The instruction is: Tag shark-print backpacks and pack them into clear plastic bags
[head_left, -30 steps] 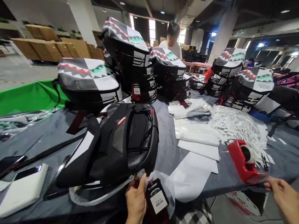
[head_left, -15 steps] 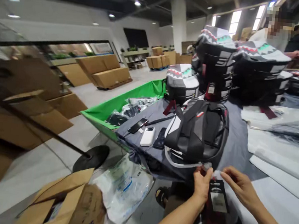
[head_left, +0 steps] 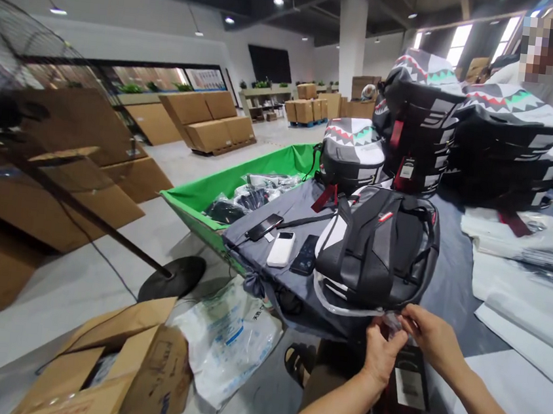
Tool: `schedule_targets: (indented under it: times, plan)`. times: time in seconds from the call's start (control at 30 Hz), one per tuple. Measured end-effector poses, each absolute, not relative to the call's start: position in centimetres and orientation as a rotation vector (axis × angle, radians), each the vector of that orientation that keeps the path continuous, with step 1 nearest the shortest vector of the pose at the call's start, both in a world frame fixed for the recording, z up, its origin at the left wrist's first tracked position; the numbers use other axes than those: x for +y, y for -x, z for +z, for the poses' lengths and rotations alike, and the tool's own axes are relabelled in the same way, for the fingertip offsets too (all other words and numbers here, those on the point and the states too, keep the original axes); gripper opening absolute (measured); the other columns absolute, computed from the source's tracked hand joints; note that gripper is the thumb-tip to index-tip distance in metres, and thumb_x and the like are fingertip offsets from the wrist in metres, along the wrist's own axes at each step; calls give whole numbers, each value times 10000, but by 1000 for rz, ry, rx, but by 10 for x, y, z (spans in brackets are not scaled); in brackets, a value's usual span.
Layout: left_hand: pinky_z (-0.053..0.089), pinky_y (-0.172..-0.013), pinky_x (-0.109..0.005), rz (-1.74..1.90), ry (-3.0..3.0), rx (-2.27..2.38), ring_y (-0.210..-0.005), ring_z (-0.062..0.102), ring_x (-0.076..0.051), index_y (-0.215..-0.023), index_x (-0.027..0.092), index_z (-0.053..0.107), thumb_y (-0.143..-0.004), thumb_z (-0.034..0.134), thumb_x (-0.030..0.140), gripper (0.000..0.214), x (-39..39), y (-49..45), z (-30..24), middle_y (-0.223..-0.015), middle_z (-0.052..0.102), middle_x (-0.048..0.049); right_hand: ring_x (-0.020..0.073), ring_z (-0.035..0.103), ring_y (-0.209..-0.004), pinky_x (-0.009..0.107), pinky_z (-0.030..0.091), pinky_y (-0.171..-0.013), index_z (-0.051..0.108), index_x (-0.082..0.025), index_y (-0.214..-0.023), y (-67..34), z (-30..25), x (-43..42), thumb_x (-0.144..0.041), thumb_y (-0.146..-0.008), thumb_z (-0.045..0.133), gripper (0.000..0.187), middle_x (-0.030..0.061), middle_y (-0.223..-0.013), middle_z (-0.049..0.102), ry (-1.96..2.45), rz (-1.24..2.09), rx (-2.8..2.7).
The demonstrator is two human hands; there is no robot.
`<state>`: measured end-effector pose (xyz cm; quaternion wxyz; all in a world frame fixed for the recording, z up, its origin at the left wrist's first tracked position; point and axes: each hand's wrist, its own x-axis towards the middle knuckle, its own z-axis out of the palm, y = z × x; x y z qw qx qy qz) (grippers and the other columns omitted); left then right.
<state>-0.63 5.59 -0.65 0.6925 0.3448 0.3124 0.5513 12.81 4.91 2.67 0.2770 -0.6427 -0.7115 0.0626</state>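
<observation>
A black and grey backpack [head_left: 371, 250] lies on the grey cloth-covered table, straps up. At its near edge, my left hand [head_left: 382, 353] is closed in a pinch on a small piece of clear plastic [head_left: 393, 322]. Close beside it, my right hand [head_left: 433, 335] has thumb and fingertips pressed together at the same spot; what they grip is too small to make out. Below both hands hangs a dark red tag [head_left: 410, 387] with a white label. A pale band [head_left: 339, 308] curves along the backpack's near side.
Stacked backpacks [head_left: 420, 110] stand behind. Left of the backpack lie a white power bank [head_left: 280, 249] and dark phones [head_left: 306, 255]. A green-lined bin [head_left: 183, 197] holds bagged goods. White plastic bags [head_left: 511, 271] lie right. An open carton [head_left: 156, 365] and fan base [head_left: 173, 278] are on the floor.
My right hand has moved in toward the left, its fingers now pinched beside my left hand. The view has shifted slightly, and the tag still hangs below.
</observation>
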Motion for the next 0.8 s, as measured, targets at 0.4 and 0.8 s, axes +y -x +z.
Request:
schedule_targets:
  times: [0.4, 0.8]
  plan:
    - [482, -700, -264, 1235, -456, 897, -677, 594, -131, -720, 145, 649, -494, 920, 642, 610, 60, -4, -24, -701, 659, -7, 269, 701, -783, 371, 543, -767, 684, -200, -859, -134, 15, 64, -460, -783, 452, 357, 85, -812, 752, 1649, 803, -1696]
    - [518, -919, -345, 1267, -410, 911, -935, 698, -230, -929, 176, 653, -519, 940, 600, 656, 57, -6, -19, -942, 737, -75, 272, 652, -718, 364, 518, -689, 703, -193, -738, -135, 4, 73, -478, -623, 546, 345, 85, -744, 736, 1784, 837, -1489]
